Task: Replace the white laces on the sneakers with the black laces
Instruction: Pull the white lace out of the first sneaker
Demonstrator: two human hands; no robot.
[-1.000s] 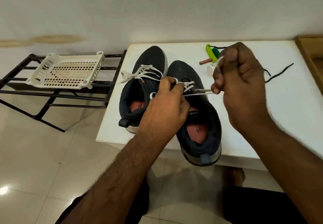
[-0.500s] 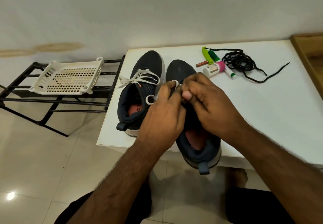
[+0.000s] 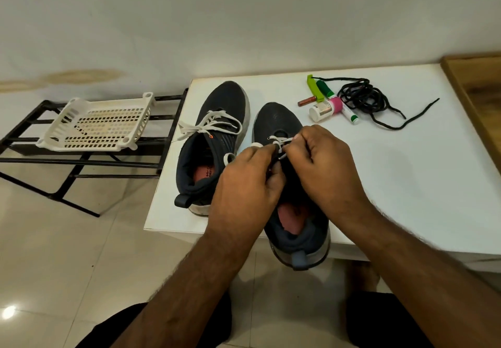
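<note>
1. At nine o'clock a white perforated basket (image 3: 97, 124) sits on a black metal rack (image 3: 32, 155), well apart from the work.
2. The left sneaker (image 3: 217, 141) stands on the white table (image 3: 406, 185) near ten o'clock of the hands, its white lace (image 3: 211, 124) fully threaded and untouched.
3. The left hand (image 3: 244, 185) is curled, pinching the white lace of the right sneaker (image 3: 279, 122) at its upper eyelets.
4. The right hand (image 3: 322, 166) is likewise curled, pinching the same white lace (image 3: 282, 144) just beside the left fingertips.
5. That sneaker's heel overhangs the table's near edge at six o'clock; a hard tug on the lace could tip it off.
6. If the lace snags in an eyelet, pulling sideways may drag the shoe into its neighbour.
7. At one o'clock the black laces (image 3: 363, 98) lie in a tangled heap beside small tubes and a white bottle (image 3: 321, 110); the tangle may knot when lifted.
</note>
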